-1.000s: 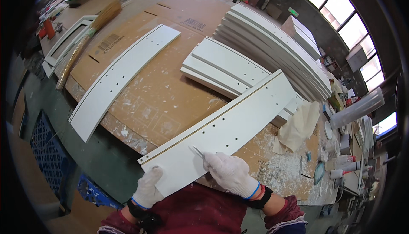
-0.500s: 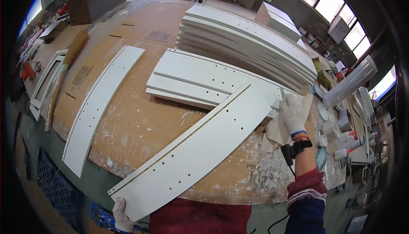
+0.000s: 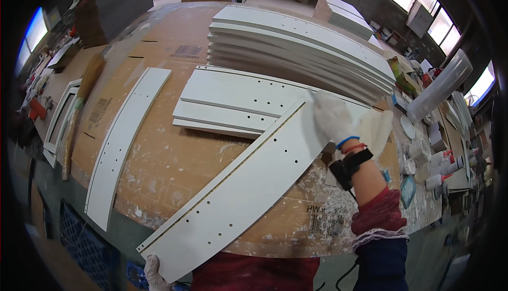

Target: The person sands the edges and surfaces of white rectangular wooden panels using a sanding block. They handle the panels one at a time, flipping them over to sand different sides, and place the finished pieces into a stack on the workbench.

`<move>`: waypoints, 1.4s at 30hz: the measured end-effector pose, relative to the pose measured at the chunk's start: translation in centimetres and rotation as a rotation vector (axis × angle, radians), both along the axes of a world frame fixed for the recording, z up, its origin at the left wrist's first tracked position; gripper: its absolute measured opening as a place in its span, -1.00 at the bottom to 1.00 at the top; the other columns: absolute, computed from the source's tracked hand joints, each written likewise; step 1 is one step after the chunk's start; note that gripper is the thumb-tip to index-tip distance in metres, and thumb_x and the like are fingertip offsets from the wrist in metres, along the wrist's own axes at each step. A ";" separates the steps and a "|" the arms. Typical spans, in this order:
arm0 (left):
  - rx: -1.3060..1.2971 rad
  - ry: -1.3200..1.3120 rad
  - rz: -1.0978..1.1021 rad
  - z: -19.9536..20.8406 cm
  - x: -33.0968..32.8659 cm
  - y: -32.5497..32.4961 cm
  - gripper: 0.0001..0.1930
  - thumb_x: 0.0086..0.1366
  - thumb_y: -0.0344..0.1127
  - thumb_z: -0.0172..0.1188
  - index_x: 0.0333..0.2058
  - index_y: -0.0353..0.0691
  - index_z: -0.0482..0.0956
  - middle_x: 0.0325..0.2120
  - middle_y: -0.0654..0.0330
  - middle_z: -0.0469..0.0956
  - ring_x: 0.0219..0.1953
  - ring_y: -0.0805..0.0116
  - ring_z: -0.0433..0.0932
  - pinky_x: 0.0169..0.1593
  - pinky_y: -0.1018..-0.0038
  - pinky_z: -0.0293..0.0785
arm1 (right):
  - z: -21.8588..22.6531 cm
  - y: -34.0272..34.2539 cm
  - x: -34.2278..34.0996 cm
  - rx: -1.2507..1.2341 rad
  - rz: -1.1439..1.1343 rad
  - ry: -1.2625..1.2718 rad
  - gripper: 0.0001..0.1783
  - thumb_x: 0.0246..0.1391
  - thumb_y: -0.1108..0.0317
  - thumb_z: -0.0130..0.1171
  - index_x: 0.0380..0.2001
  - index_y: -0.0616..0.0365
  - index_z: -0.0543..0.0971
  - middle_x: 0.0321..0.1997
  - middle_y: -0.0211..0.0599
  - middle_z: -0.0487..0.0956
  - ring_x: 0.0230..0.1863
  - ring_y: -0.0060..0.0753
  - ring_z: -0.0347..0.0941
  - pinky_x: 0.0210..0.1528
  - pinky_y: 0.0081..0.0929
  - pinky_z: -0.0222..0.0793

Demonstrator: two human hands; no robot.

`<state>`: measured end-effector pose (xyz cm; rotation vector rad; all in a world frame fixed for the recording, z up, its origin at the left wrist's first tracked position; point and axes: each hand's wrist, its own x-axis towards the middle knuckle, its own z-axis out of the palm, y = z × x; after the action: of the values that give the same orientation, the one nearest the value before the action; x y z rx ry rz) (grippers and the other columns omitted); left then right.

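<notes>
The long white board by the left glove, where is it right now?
In the head view, the white board slants across the lower middle, from the left hand at lower left up toward the right hand and the low pile of boards.

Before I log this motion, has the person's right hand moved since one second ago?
Yes: judged against the tall board stack, the right hand has moved forward, closer to it, by the far end of the grooved panel.
</notes>
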<state>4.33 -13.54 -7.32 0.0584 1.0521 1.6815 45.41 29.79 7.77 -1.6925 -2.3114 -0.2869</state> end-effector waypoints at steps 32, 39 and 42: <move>-0.050 -0.218 -0.429 4.5 9.5 4.6 -0.45 0.30 -0.16 0.15 0.17 -0.31 0.27 0.02 -0.04 0.45 0.02 0.07 0.50 0.03 0.07 0.49 | -2.3 -21.9 7.0 -0.459 -0.232 0.517 -0.60 0.16 0.18 0.04 -0.03 0.21 0.50 -0.16 0.01 0.56 -0.10 0.04 0.49 -0.02 -0.22 0.37; 0.048 -0.392 -0.757 3.4 11.5 6.6 -0.34 0.18 -0.12 0.30 0.21 -0.17 0.26 0.17 0.03 0.33 0.20 -0.03 0.35 0.20 -0.26 0.23 | -3.7 -20.7 20.5 0.045 -0.648 0.258 -0.41 0.04 0.10 0.17 0.08 0.23 0.42 -0.08 0.03 0.54 -0.01 0.05 0.46 0.02 -0.17 0.35; 0.031 -0.317 -0.770 4.4 12.0 7.0 -0.37 0.19 -0.12 0.30 0.18 -0.15 0.29 0.18 0.06 0.33 0.21 -0.02 0.34 0.21 -0.29 0.20 | -4.9 -19.3 22.9 -0.008 -0.742 0.142 -0.37 -0.03 0.07 0.22 0.07 0.22 0.43 -0.06 0.01 0.54 0.01 0.05 0.45 0.03 -0.15 0.35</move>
<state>16.32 -6.50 -2.91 0.1856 0.6394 0.9631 68.31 10.49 2.91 -2.4212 -1.5030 -0.2765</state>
